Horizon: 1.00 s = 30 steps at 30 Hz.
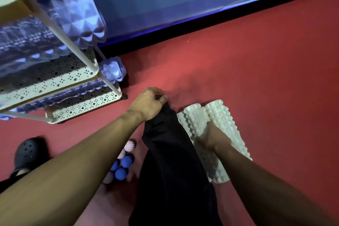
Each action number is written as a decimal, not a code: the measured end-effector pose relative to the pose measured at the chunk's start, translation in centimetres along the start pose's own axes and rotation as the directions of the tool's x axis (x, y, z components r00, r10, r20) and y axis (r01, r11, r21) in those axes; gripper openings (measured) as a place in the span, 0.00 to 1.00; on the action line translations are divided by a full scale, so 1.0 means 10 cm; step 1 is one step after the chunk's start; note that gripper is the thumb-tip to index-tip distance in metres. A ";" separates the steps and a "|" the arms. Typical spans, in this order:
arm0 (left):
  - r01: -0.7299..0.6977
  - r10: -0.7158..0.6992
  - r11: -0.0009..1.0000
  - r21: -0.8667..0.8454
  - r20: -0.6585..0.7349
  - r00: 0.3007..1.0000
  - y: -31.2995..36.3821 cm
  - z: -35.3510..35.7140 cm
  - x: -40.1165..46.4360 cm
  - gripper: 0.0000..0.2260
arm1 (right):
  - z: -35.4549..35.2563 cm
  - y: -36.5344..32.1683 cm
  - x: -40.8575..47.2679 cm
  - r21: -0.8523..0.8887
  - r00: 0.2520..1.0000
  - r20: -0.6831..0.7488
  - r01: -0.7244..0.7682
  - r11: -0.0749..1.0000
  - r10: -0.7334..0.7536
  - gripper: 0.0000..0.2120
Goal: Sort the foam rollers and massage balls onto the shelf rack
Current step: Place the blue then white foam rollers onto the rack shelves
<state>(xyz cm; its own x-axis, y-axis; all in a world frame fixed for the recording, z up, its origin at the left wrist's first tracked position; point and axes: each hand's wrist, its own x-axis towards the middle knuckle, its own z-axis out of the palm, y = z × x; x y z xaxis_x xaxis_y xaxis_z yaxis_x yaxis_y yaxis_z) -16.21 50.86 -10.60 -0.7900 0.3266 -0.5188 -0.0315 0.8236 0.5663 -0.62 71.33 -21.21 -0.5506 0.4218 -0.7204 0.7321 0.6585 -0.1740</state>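
Three white ridged foam rollers lie side by side on the red floor at the right. My right hand reaches down onto them, its fingers curled round the middle white roller. My left hand grips a bunch of black fabric at the top of a dark trouser leg in the middle. Blue spiky massage balls and pale pink ones sit in a cluster on the floor under my left forearm. The cream shelf rack at the left holds purple foam rollers on its tiers.
A small purple roller pokes out at the rack's right corner. A black clog stands on the floor at the lower left. A blue wall with a black skirting runs along the back, and red floor stretches off to the right.
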 end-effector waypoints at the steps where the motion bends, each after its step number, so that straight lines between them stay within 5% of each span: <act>1: 0.008 -0.008 1.000 -0.002 0.002 1.000 -0.03 0.01 0.01 0.17 | 0.11 0.06 0.06 0.022 1.000 -0.026 -0.002 1.000 0.002 0.39; 11: 0.002 0.000 0.993 -0.115 0.021 1.000 -0.03 -0.01 0.00 0.19 | -0.25 -0.22 -0.01 0.332 0.979 -0.196 0.114 0.936 -0.049 0.40; 17: -0.034 0.016 0.958 -0.284 -0.069 0.998 0.10 -0.30 -0.26 0.23 | -1.03 -0.91 -0.52 0.492 0.893 -0.346 0.434 0.755 -0.288 0.29; 22: -0.121 0.038 0.869 -0.480 -0.178 0.983 0.17 -0.84 -0.79 0.23 | -1.45 -1.71 -1.26 0.513 0.769 -0.436 0.640 0.573 -0.469 0.29; 30: -0.257 0.060 0.757 -0.601 -0.327 0.943 -0.21 -1.91 -2.08 0.18 | -1.43 -2.83 -2.69 0.759 0.798 -0.402 0.564 0.325 -0.448 0.38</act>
<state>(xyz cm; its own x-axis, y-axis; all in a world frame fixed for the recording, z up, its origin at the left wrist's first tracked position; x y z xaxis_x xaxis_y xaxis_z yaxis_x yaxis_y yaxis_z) -11.42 33.42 11.24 -0.9472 0.2056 -0.2459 -0.1892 0.2608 0.9467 -12.28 50.28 12.67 -0.9290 0.2920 -0.2274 0.2315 -0.0208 -0.9726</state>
